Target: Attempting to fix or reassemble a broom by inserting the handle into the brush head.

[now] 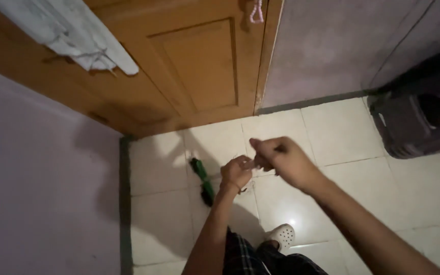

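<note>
Both hands meet above the pale tiled floor [332, 137]. The left hand [236, 173] is curled nearly into a fist and the right hand [281, 159] has its fingertips pressed together; between them they pinch something small and thin [253, 164], perhaps a cord or string, too blurred to name. It sits just where the two hands touch, in front of the closed brown wooden door [199, 66]. My guess is that so fine a thing could slip from the pinch and be lost on the dim floor. One green object [203, 179] lies on the tiles beneath the left hand, one white perforated clog [281, 237] shows below, one dark ribbed container [423, 109] stands by the wall, and one pale cloth [67, 30] hangs on the door
</note>
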